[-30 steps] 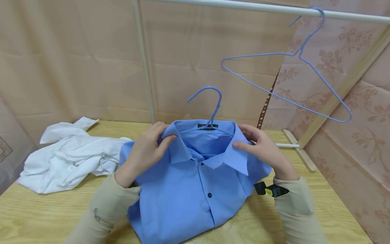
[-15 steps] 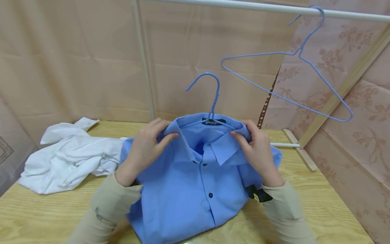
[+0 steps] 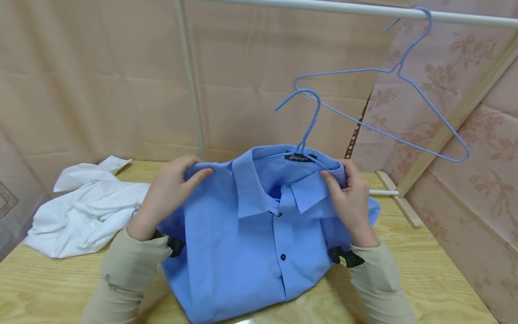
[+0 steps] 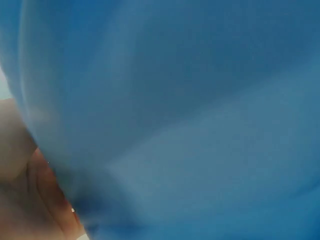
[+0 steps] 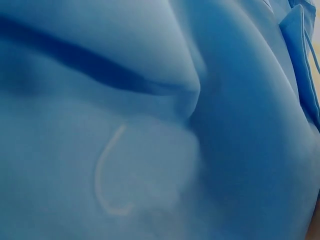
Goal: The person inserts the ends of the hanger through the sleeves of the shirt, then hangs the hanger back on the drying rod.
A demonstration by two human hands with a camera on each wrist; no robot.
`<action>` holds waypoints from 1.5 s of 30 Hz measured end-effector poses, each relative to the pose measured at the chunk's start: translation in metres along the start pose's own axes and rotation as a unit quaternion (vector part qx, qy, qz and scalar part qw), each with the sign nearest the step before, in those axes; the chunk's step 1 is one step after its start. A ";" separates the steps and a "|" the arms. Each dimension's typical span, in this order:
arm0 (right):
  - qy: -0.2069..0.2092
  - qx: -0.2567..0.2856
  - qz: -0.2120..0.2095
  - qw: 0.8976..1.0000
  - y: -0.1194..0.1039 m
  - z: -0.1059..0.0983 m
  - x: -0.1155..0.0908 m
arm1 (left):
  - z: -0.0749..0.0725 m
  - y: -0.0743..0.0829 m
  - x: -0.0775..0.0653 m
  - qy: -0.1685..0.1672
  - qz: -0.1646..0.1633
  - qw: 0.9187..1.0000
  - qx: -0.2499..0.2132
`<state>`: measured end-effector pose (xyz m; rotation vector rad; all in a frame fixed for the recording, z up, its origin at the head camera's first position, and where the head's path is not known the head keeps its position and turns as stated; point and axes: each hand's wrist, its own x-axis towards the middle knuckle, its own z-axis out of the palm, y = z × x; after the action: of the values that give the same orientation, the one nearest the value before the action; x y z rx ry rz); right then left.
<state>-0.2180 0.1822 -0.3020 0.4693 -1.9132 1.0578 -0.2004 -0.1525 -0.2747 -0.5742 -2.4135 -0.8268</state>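
Note:
A blue button-up shirt [image 3: 238,252] is held up over the table in the head view, its lower part resting on the wood. Out of its collar rises the hook of a blue wire hanger [image 3: 311,123]; most of the hanger is hidden inside the cloth. My left hand [image 3: 166,191] pinches the shirt's shoulder between thumb and fingers. At the collar's right side, my right hand [image 3: 351,202] grips the cloth, thumb in front and fingers behind. Blue shirt fabric [image 4: 200,125] fills most of the left wrist view, and shirt folds [image 5: 150,100] fill the right wrist view.
A second blue wire hanger [image 3: 374,70] hangs from the white rail [image 3: 323,8] at upper right. Crumpled white cloth [image 3: 89,211] lies on the table's left [image 3: 40,288]. The rack's wooden foot [image 3: 398,198] stands at the right, with curtains behind.
My left hand has shifted from the collar out to the shoulder. The collar and hanger hook have risen and moved right. My right hand has closed in on the collar's side.

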 end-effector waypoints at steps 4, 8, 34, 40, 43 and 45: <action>-0.009 -0.011 0.009 1.000 -0.011 -0.003 0.002 | -0.001 -0.003 0.000 0.001 0.013 1.000 0.001; -0.007 -0.016 0.015 1.000 -0.017 -0.006 0.003 | 0.000 -0.003 0.002 0.014 0.037 0.999 0.002; -0.111 0.032 0.034 0.993 -0.017 -0.012 0.000 | 0.015 0.009 0.001 0.079 0.115 0.988 0.070; -0.134 0.034 0.023 0.990 -0.014 -0.015 0.002 | 0.016 0.009 0.000 0.113 0.129 0.980 0.102; -0.144 0.044 0.022 0.988 -0.012 -0.015 0.001 | 0.017 0.009 0.001 0.142 0.147 0.971 0.122; -0.152 0.049 0.012 0.987 -0.011 -0.016 0.002 | 0.018 0.009 0.002 0.157 0.157 0.967 0.129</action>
<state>-0.2031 0.1892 -0.2909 0.6978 -2.1418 1.1533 -0.2028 -0.1337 -0.2821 -0.6461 -2.0288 -0.4241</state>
